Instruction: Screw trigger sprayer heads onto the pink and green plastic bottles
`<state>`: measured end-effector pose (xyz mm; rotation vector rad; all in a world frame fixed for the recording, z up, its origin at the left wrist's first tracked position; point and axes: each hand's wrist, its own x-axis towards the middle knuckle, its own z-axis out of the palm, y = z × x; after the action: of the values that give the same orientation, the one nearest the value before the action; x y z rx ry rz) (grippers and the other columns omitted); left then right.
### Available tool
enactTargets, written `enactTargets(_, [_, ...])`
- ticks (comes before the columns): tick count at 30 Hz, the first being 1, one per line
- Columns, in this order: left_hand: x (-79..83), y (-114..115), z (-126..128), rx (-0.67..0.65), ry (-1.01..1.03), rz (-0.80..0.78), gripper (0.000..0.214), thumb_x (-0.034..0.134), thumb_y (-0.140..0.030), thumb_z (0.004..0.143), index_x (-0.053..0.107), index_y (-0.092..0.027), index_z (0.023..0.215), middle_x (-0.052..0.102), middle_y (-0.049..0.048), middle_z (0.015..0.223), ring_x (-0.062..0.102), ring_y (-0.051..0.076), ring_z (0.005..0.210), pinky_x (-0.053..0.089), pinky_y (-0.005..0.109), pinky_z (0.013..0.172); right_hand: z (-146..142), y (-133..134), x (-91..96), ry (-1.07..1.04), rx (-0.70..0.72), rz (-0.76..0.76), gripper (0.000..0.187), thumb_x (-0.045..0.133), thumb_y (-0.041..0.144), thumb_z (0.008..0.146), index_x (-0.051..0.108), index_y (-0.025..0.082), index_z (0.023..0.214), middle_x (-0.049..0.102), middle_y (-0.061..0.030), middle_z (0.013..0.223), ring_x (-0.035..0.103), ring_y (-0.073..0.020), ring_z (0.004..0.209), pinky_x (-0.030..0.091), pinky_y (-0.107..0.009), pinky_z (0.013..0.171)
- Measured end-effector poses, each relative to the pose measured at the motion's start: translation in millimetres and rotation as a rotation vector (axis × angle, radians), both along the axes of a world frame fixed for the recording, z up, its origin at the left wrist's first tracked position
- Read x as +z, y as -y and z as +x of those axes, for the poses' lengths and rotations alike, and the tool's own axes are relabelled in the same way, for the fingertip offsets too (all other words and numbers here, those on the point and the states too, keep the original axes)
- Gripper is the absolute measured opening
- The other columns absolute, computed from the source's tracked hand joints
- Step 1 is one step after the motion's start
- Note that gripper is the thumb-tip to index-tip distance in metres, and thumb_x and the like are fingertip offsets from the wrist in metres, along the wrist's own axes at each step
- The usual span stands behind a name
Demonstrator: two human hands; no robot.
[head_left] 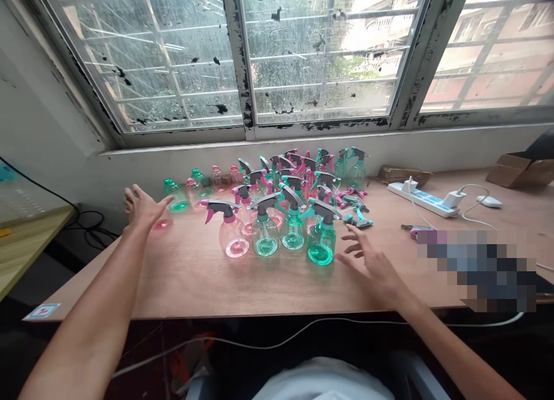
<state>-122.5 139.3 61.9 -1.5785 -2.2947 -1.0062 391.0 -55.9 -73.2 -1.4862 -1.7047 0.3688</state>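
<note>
My left hand [142,206] reaches to the left side of the table with its thumb stretched out and fingers apart. Just beyond the thumb is a green bottle [175,197] without a spray head, and a pink bottle [163,222] is partly hidden by the hand. My right hand [367,264], fingers spread and holding nothing, hovers right of a green spray bottle [321,244]. Loose spray heads [358,220] lie just past its fingertips. A pink spray bottle [234,235] and two green-tinted ones [265,235] complete the front row.
More assembled spray bottles [294,183] crowd behind. Several headless bottles [216,178] stand near the wall. At right are a power strip [422,199] with plugs and cords, a white mouse [489,201], a cardboard box [519,168] and a blurred-out object [489,273].
</note>
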Motion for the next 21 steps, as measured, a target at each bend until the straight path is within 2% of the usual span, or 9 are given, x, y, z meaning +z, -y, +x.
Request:
enactTargets(3, [-12.8, -0.2, -6.1, 0.038, -0.009, -0.046, 0.091, 0.075, -0.043, 0.087, 0.024, 0.005, 0.145, 0.038, 0.0306, 0.154, 0.033, 0.046, 0.144, 0.029, 0.065, 0.114, 42.0, -9.2, -5.8, 0.204, -0.232, 0.128, 0.063, 0.051, 0.064, 0.095, 0.05, 0.021, 0.141, 0.067, -0.0174, 0.127, 0.064, -0.0367, 0.113, 0.053, -0.052, 0.094])
enactTargets(5, [-16.4, 1.7, -9.9, 0.059, -0.008, -0.06, 0.079, 0.071, -0.042, 0.089, 0.031, -0.003, 0.146, 0.044, 0.0245, 0.151, 0.04, 0.041, 0.141, 0.031, 0.063, 0.114, 76.1, -17.7, -11.6, 0.406, -0.406, 0.164, 0.067, 0.046, 0.067, 0.094, 0.058, 0.014, 0.133, 0.062, -0.0234, 0.133, 0.056, -0.0435, 0.123, 0.045, -0.059, 0.1])
enactTargets(8, [-20.1, 3.8, -14.7, 0.078, 0.012, -0.062, 0.062, 0.066, -0.04, 0.093, 0.042, -0.017, 0.145, 0.05, 0.0162, 0.147, 0.052, 0.034, 0.132, 0.042, 0.058, 0.109, 126.9, -29.2, -15.8, 0.531, -0.585, 0.017, 0.067, 0.04, 0.063, 0.097, 0.066, 0.008, 0.125, 0.06, -0.0293, 0.13, 0.055, -0.0448, 0.121, 0.045, -0.055, 0.094])
enactTargets(10, [-24.9, 4.6, -15.2, 0.085, 0.029, -0.044, 0.056, 0.065, -0.039, 0.094, 0.047, -0.018, 0.143, 0.054, 0.0141, 0.143, 0.057, 0.032, 0.126, 0.048, 0.056, 0.104, 154.4, -35.4, -13.3, 0.566, -0.665, -0.083, 0.07, 0.042, 0.065, 0.095, 0.069, 0.006, 0.122, 0.062, -0.0336, 0.123, 0.057, -0.0469, 0.114, 0.045, -0.054, 0.084])
enactTargets(12, [-32.7, 5.8, -12.4, 0.092, 0.041, -0.002, 0.053, 0.064, -0.038, 0.095, 0.049, -0.018, 0.142, 0.055, 0.0136, 0.142, 0.058, 0.032, 0.125, 0.05, 0.055, 0.102, 174.0, -41.4, -8.7, 0.572, -0.701, -0.128, 0.07, 0.046, 0.065, 0.093, 0.075, 0.004, 0.11, 0.064, -0.0374, 0.112, 0.059, -0.0493, 0.106, 0.042, -0.056, 0.077])
enactTargets(14, [-42.8, 7.9, -5.7, 0.104, 0.051, 0.056, 0.052, 0.063, -0.038, 0.096, 0.049, -0.019, 0.142, 0.052, 0.0136, 0.146, 0.055, 0.033, 0.129, 0.049, 0.056, 0.104, 185.5, -47.5, -5.2, 0.569, -0.713, -0.172, 0.057, 0.055, 0.06, 0.089, 0.079, 0.009, 0.087, 0.068, -0.0355, 0.096, 0.063, -0.0484, 0.096, 0.04, -0.056, 0.07])
enactTargets(16, [-53.2, 11.2, 4.1, 0.114, 0.068, 0.104, 0.053, 0.063, -0.038, 0.096, 0.048, -0.019, 0.143, 0.049, 0.0139, 0.148, 0.052, 0.034, 0.132, 0.047, 0.057, 0.105, 190.2, -52.6, -4.5, 0.569, -0.724, -0.216, 0.044, 0.063, 0.052, 0.085, 0.074, 0.014, 0.065, 0.069, -0.0313, 0.082, 0.066, -0.0467, 0.086, 0.039, -0.054, 0.066])
enactTargets(18, [-62.0, 16.5, 15.6, 0.102, 0.081, 0.134, 0.054, 0.063, -0.039, 0.096, 0.046, -0.02, 0.144, 0.048, 0.0139, 0.149, 0.051, 0.034, 0.133, 0.046, 0.058, 0.106, 190.0, -55.5, -6.6, 0.573, -0.741, -0.24, 0.039, 0.066, 0.045, 0.082, 0.068, 0.016, 0.055, 0.068, -0.0295, 0.073, 0.067, -0.0465, 0.079, 0.037, -0.055, 0.064])
enactTargets(21, [-69.2, 29.1, 31.4, 0.059, 0.09, 0.136, 0.055, 0.063, -0.04, 0.095, 0.045, -0.02, 0.144, 0.049, 0.0137, 0.147, 0.05, 0.034, 0.132, 0.045, 0.057, 0.106, 183.1, -55.7, -11.6, 0.582, -0.747, -0.23, 0.036, 0.062, 0.037, 0.082, 0.065, 0.017, 0.052, 0.067, -0.0281, 0.068, 0.068, -0.0449, 0.074, 0.036, -0.056, 0.064])
